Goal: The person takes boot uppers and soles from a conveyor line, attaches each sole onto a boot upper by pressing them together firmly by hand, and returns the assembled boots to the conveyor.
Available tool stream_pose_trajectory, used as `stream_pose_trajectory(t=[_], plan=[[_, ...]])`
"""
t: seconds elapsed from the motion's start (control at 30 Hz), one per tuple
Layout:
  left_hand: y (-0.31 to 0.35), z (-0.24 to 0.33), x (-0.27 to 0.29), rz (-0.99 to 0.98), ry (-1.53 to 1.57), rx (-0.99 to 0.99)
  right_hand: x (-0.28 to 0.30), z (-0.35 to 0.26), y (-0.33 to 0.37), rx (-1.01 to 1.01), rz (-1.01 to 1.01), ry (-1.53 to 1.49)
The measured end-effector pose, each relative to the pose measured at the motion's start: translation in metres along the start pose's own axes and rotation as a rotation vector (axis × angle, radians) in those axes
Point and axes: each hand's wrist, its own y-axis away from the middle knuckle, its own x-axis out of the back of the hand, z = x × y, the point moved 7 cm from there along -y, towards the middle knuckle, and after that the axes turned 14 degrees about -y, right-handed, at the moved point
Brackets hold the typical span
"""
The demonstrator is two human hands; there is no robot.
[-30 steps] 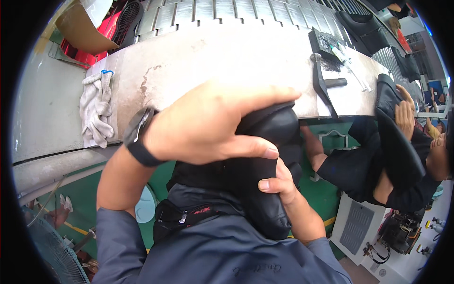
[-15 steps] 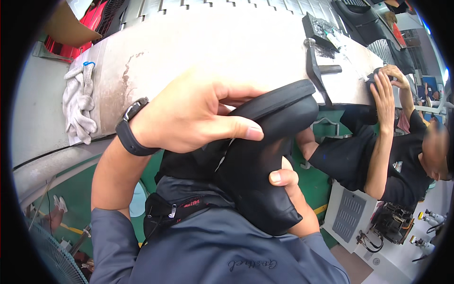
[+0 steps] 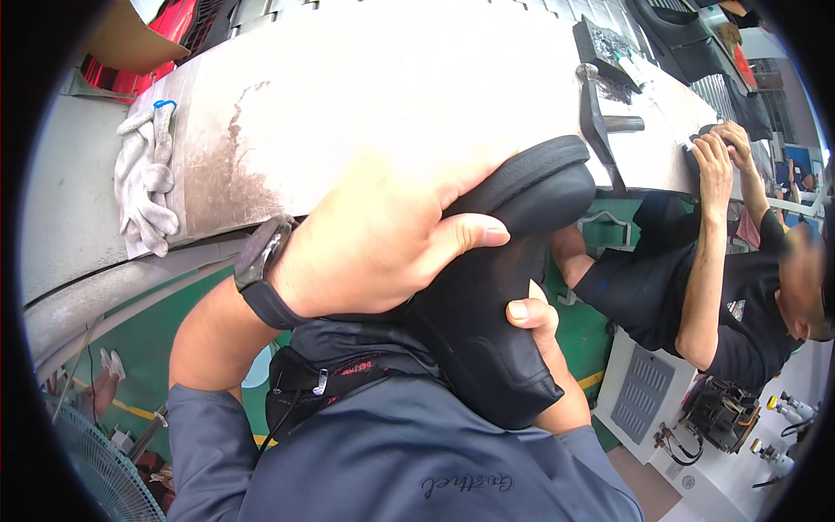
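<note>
A black boot (image 3: 487, 304) is held in front of my body, its thick sole turned up and away from me and its shaft pointing down at my belly. Across the sole lies my left hand (image 3: 391, 235), fingers wrapped over the far side and thumb pressed on the upper. My right hand (image 3: 535, 322) grips the ankle and shaft from the right; only its thumb and part of a finger show, the rest being hidden behind the boot. A dark watch (image 3: 263, 265) sits on my left wrist.
A pale worktable (image 3: 304, 104) spans the far side. White work gloves (image 3: 143, 187) lie at its left, a hammer (image 3: 600, 130) and a black tray (image 3: 604, 52) at its right. A co-worker (image 3: 713, 261) works at the right. A fan (image 3: 96, 461) stands lower left.
My left hand has shifted right and slightly nearer along the sole, with the wrist bent more. The boot has tilted a little. The co-worker's hands have moved slightly.
</note>
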Motion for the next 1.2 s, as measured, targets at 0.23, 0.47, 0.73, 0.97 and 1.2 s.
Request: stream_pose_trajectory(t=[0.23,0.47,0.73,0.97,1.2], plan=[[0.003,0.017,0.000,0.041,-0.309,-0.047,-0.005,0.000,0.004,0.048,0.015,0.020],[-0.025,0.040,0.009,0.149,-0.357,-0.270,-0.022,0.003,0.005,-0.029,-0.074,0.097],[-0.028,0.008,-0.013,-0.141,0.310,0.003,-0.038,-0.011,0.015,0.084,-0.089,-0.235],[0.001,0.005,-0.025,-0.037,0.319,0.059,-0.027,-0.030,0.022,0.290,-0.004,-0.284],[0.001,-0.003,-0.024,-0.065,0.321,0.027,-0.041,-0.031,0.016,0.415,-0.049,-0.361]])
